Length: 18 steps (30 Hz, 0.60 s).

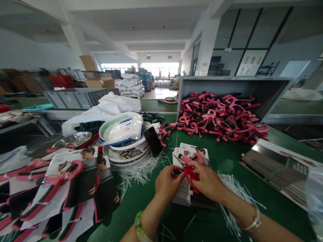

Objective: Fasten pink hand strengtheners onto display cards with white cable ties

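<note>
- Pink-and-black plier-shaped hand tool (196, 157): one, lying on a small stack of printed cards (182, 198), right of the middle of the green table (223, 160), towards the near edge.
- Left hand (167, 183), green bangle at wrist: fingers drawn together at the tool's near side; what they pinch is hidden.
- Right hand (207, 179), silver bracelet at wrist: fingers clamped on red-handled metal scissors (191, 176), held over the tool and cards.
- White plastic ties (137, 171): loose, left of the hands; further ties (234, 191) under and beside the right forearm.
- Black phone (153, 141): leaning against stacked white dishes (131, 163) holding metal parts, plastic bag on top.
- Carded pink-and-black tools (51, 195): heaped at the near left corner.
- Grey plastic bin (234, 79): on its side towards the far edge, pink-and-black tools (222, 116) spilling out.
- Bundled printed cards (277, 171): by the right edge.
</note>
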{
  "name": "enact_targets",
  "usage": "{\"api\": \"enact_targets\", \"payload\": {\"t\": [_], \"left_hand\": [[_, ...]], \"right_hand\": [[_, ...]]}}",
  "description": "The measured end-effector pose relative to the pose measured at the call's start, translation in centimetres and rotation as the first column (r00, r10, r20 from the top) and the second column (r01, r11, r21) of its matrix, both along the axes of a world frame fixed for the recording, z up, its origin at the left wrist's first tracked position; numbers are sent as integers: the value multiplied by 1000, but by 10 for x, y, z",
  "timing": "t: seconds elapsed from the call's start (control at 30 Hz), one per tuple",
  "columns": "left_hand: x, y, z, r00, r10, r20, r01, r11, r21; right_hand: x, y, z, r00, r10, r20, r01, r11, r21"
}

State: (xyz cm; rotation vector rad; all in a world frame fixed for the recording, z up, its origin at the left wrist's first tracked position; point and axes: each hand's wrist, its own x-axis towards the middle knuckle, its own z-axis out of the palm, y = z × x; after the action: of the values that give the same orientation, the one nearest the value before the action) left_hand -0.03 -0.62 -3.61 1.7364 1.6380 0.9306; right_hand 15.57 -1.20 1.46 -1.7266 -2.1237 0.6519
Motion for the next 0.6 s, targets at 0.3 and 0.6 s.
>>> {"api": "enact_targets", "payload": {"t": [0.3,0.6], "left_hand": [[5,-2,-5,1000,23,-15,-21,994,110],[2,-7,2,983,-64,-174,85,989,117]], "right_hand": [[-5,12,4,830,-86,-551,-176,897,-406],[7,-1,7,904,47,-426,-176,947,-269]]}}
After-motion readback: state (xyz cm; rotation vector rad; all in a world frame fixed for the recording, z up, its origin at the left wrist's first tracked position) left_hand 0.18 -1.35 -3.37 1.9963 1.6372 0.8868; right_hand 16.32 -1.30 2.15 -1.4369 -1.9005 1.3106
